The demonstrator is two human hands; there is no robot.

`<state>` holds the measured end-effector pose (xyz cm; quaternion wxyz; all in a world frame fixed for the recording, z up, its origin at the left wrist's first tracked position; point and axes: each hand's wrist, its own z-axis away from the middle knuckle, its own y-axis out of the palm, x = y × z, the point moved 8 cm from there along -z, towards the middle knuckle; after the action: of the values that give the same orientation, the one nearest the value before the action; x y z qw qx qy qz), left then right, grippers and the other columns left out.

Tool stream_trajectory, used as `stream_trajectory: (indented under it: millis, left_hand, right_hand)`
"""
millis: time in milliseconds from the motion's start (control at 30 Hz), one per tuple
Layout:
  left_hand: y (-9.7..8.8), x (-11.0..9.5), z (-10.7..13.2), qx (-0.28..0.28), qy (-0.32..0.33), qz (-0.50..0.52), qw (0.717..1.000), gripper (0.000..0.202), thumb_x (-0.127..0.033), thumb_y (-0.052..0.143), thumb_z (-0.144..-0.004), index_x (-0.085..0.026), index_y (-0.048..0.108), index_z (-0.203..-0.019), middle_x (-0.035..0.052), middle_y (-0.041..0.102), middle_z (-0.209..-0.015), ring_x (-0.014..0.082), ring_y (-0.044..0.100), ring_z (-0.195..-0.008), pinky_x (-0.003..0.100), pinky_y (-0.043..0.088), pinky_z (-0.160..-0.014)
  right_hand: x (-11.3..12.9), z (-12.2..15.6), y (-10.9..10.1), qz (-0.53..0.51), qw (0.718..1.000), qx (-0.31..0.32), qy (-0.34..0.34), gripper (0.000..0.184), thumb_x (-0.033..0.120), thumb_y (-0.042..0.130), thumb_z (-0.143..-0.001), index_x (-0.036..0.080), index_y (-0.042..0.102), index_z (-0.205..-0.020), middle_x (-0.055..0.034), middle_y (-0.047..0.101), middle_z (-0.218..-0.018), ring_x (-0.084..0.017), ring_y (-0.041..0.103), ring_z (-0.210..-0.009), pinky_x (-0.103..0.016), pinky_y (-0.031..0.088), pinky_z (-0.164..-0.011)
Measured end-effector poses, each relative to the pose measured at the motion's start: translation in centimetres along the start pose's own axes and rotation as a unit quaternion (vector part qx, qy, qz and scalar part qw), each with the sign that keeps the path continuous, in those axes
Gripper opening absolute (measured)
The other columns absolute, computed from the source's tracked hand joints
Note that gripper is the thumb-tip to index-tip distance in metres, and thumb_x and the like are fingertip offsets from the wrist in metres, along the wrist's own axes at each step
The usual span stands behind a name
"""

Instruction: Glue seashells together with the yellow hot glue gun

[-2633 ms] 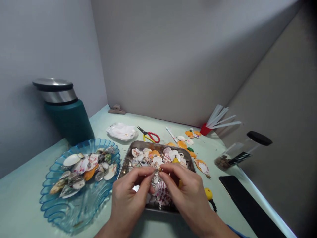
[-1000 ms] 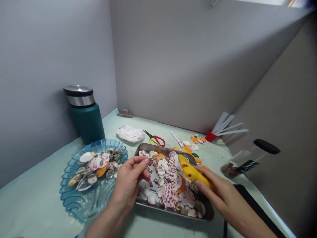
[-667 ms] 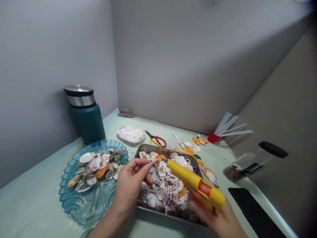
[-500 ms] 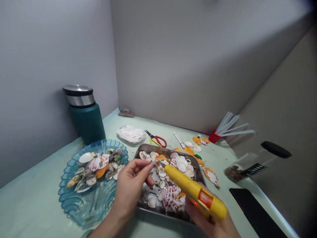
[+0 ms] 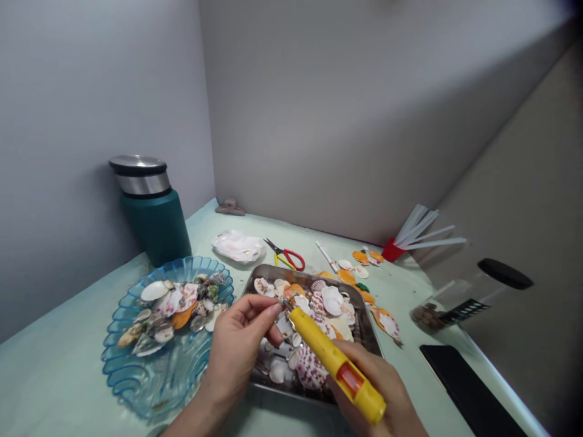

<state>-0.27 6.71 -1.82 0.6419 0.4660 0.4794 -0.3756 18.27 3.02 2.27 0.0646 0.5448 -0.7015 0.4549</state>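
Note:
My left hand (image 5: 237, 358) hovers over the near left of a metal tray (image 5: 371, 337) full of seashells, thumb and forefinger pinched on something tiny I cannot make out. My right hand (image 5: 387, 400) grips a yellow glue gun (image 5: 334, 364) with an orange trigger. Its nozzle points up-left and sits right at the pinched fingertips of my left hand. Pink, white and orange shells (image 5: 330, 300) lie under both hands.
A blue glass dish (image 5: 136, 388) of shells stands left of the tray, a teal flask (image 5: 152, 212) behind it. Scissors (image 5: 286, 258), a white wad (image 5: 239, 246), loose orange shells (image 5: 382, 318), a red cup of glue sticks (image 5: 394, 249), a jar (image 5: 460, 297) and a black phone (image 5: 469, 394) lie around.
My right hand let go of what both hands pinched, picked up the glue gun from the right, and brought its nozzle to my left fingertips. My left hand stayed pinched.

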Motion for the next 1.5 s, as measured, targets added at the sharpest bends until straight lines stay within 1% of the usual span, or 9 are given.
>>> stream_trajectory:
  millis: [167, 267, 467, 667, 833, 1100, 1333, 1500]
  left_hand:
    - [0.0, 0.1, -0.1, 0.004, 0.000, -0.003, 1.000, 0.018, -0.029, 0.070, -0.070, -0.014, 0.065, -0.078, -0.0020, 0.061, -0.042, 0.0087, 0.054, -0.040, 0.017, 0.041, -0.045]
    - [0.0, 0.1, 0.0, 0.002, -0.007, -0.004, 1.000, 0.018, -0.029, 0.071, -0.069, -0.014, 0.065, -0.077, -0.0022, 0.060, -0.042, 0.0085, 0.053, -0.040, 0.017, 0.040, -0.043]
    - [0.0, 0.0, 0.3, 0.001, -0.004, -0.007, 1.000, 0.019, -0.030, 0.071, -0.069, -0.014, 0.063, -0.075, -0.0029, 0.060, -0.042, 0.0087, 0.053, -0.041, 0.017, 0.041, -0.045]
    - [0.1, 0.1, 0.3, 0.008, -0.005, -0.009, 1.000, 0.020, -0.031, 0.071, -0.070, -0.015, 0.062, -0.078, -0.0031, 0.060, -0.043, 0.0099, 0.054, -0.041, 0.018, 0.041, -0.043]
    - [0.1, -0.2, 0.2, 0.007, 0.011, -0.015, 1.000, 0.017, -0.029, 0.069, -0.072, -0.014, 0.062, -0.077, -0.0038, 0.059, -0.042, 0.0084, 0.054, -0.042, 0.017, 0.042, -0.047]
    - [0.2, 0.0, 0.3, 0.005, 0.005, -0.023, 1.000, 0.016, -0.028, 0.068, -0.073, -0.014, 0.062, -0.078, -0.0038, 0.059, -0.044, 0.0076, 0.053, -0.042, 0.016, 0.041, -0.046]
    - [0.2, 0.3, 0.2, 0.013, -0.016, -0.017, 1.000, 0.018, -0.029, 0.069, -0.072, -0.015, 0.060, -0.079, -0.0040, 0.059, -0.044, 0.0084, 0.052, -0.040, 0.017, 0.043, -0.043]
    - [0.2, 0.1, 0.2, 0.007, -0.003, -0.019, 1.000, 0.019, -0.030, 0.068, -0.072, -0.014, 0.061, -0.078, -0.0038, 0.058, -0.043, 0.0083, 0.053, -0.041, 0.016, 0.042, -0.043]
  right_hand:
    - [0.8, -0.4, 0.0, 0.015, 1.000, -0.010, -0.025, 0.033, 0.015, 0.051, -0.079, 0.025, 0.053, -0.110, -0.0044, 0.071, -0.089, -0.021, 0.069, -0.072, -0.026, 0.054, -0.060]
    - [1.0, -0.5, 0.2, 0.018, 0.999, 0.008, -0.040, 0.035, 0.015, 0.051, -0.079, 0.026, 0.050, -0.112, -0.0035, 0.071, -0.088, -0.020, 0.069, -0.072, -0.026, 0.053, -0.060]
    - [0.3, -0.2, 0.8, 0.011, 0.998, 0.053, -0.046, 0.041, 0.014, 0.052, -0.076, 0.024, 0.048, -0.115, -0.0061, 0.071, -0.093, -0.021, 0.069, -0.075, -0.026, 0.052, -0.063]
    - [0.2, 0.1, 0.9, 0.004, 0.997, 0.050, -0.052, 0.043, 0.013, 0.050, -0.075, 0.023, 0.048, -0.116, -0.0066, 0.070, -0.091, -0.022, 0.068, -0.071, -0.028, 0.051, -0.061]
    - [-0.1, 0.1, 1.2, 0.001, 0.997, 0.064, -0.050, 0.046, 0.011, 0.050, -0.074, 0.023, 0.046, -0.118, -0.0056, 0.069, -0.087, -0.021, 0.066, -0.070, -0.028, 0.050, -0.061]
    - [-0.3, 0.3, 1.3, 0.012, 0.996, 0.067, -0.053, 0.047, 0.012, 0.050, -0.075, 0.023, 0.045, -0.120, -0.0070, 0.069, -0.091, -0.022, 0.067, -0.075, -0.030, 0.051, -0.064]
    - [-0.1, 0.2, 1.3, 0.015, 0.996, 0.052, -0.064, 0.037, 0.016, 0.052, -0.078, 0.021, 0.049, -0.115, -0.0073, 0.070, -0.085, -0.022, 0.067, -0.069, -0.030, 0.051, -0.062]
    - [-0.5, 0.3, 1.6, 0.003, 0.996, 0.059, -0.063, 0.040, 0.016, 0.052, -0.077, 0.022, 0.047, -0.117, -0.0066, 0.068, -0.085, -0.021, 0.064, -0.068, -0.030, 0.049, -0.059]
